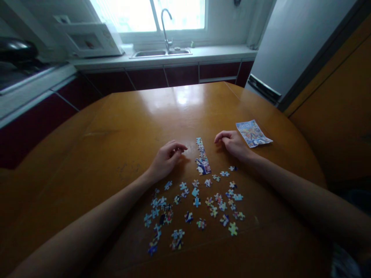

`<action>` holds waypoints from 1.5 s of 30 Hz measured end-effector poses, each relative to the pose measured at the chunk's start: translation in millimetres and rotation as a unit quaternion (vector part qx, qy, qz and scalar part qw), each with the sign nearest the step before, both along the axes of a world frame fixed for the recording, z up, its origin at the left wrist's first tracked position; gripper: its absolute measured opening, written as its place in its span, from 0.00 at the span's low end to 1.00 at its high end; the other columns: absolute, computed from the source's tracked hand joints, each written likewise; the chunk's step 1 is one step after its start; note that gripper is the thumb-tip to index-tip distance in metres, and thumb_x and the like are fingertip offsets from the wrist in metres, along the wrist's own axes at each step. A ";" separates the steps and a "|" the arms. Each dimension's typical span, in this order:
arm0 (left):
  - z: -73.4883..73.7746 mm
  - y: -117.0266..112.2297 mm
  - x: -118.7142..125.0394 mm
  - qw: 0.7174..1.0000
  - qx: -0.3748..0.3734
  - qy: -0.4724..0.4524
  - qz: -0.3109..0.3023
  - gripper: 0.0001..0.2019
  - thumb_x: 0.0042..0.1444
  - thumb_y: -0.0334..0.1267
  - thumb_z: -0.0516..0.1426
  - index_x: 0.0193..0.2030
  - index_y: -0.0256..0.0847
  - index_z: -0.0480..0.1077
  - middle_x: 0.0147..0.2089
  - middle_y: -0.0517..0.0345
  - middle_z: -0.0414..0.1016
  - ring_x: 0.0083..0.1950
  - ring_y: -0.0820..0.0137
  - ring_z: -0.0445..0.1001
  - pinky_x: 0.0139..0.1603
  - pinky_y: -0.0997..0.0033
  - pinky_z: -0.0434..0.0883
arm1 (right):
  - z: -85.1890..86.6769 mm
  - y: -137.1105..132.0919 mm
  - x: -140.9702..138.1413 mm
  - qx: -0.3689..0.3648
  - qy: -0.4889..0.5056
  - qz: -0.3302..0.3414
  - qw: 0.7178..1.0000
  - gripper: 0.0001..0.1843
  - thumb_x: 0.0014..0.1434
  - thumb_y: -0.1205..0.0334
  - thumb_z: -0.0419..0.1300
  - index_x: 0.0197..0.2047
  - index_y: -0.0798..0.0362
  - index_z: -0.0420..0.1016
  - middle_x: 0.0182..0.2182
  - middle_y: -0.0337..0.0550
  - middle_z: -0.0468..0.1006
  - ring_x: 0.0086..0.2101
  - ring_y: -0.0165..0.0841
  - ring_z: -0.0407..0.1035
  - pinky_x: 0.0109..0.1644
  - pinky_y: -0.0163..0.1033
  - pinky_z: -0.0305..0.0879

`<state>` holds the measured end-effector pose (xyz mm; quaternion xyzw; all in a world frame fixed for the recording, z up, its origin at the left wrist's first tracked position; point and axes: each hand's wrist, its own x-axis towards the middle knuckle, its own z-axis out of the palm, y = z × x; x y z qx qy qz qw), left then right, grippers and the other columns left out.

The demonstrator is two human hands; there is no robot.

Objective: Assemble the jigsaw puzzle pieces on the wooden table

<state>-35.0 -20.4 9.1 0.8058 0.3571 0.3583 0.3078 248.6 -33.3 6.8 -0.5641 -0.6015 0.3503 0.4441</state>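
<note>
Head view shows my left hand (168, 158) loosely curled and seemingly empty, loose puzzle pieces (196, 202) nearer me, the joined strip (202, 156) I'm apparently building between my hands, calling for a matching piece, then my right hand (232, 144), likewise relaxed, beside the paper picture (253, 133).
</note>
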 end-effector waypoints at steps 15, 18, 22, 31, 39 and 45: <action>1.7 0.4 -0.7 1.000 -0.006 0.002 -0.001 0.07 0.63 0.35 0.54 0.41 0.40 0.74 0.36 0.56 0.74 0.37 0.70 0.72 0.36 0.70 0.68 | 38.7 -23.7 45.3 -0.059 -0.181 0.168 0.967 0.06 0.54 0.64 0.64 0.34 0.52 0.83 0.27 0.43 0.81 0.28 0.33 0.72 0.32 0.39 0.66; 0.0 2.1 -2.2 1.000 -0.002 0.010 0.002 0.07 0.63 0.36 0.54 0.41 0.41 0.74 0.37 0.56 0.75 0.38 0.69 0.72 0.38 0.69 0.69 | 46.0 -32.6 42.3 -0.080 -0.213 0.214 0.950 0.03 0.54 0.65 0.64 0.32 0.52 0.81 0.27 0.42 0.81 0.27 0.32 0.71 0.30 0.38 0.64; 0.0 2.4 -3.0 1.000 -0.008 0.019 0.004 0.07 0.63 0.36 0.54 0.41 0.41 0.74 0.38 0.56 0.75 0.39 0.69 0.73 0.39 0.68 0.68 | 59.1 -47.1 36.0 -0.124 -0.311 0.245 0.910 0.06 0.52 0.62 0.66 0.26 0.52 0.76 0.23 0.39 0.77 0.24 0.30 0.68 0.26 0.37 0.56; 0.0 2.1 -3.2 0.999 -0.017 0.026 0.006 0.08 0.63 0.37 0.54 0.41 0.41 0.75 0.38 0.55 0.74 0.39 0.68 0.72 0.39 0.68 0.68 | 74.4 -77.3 10.2 -0.157 -0.463 0.288 0.824 0.08 0.52 0.56 0.68 0.30 0.51 0.79 0.29 0.42 0.80 0.28 0.33 0.70 0.29 0.37 0.54; 0.7 2.6 -3.2 1.000 -0.012 0.025 0.003 0.08 0.63 0.36 0.54 0.41 0.41 0.75 0.38 0.55 0.74 0.39 0.69 0.73 0.39 0.68 0.69 | 77.7 -79.5 14.5 -0.136 -0.496 0.280 0.811 0.04 0.55 0.61 0.64 0.31 0.52 0.79 0.31 0.44 0.81 0.31 0.36 0.73 0.32 0.38 0.57; 1.1 1.6 -2.8 1.000 -0.007 0.025 0.003 0.08 0.63 0.36 0.54 0.41 0.41 0.75 0.38 0.55 0.75 0.39 0.69 0.73 0.39 0.68 0.69 | 78.8 -86.3 5.8 -0.111 -0.501 0.296 0.806 0.08 0.56 0.56 0.65 0.32 0.52 0.79 0.32 0.46 0.81 0.32 0.36 0.73 0.32 0.38 0.58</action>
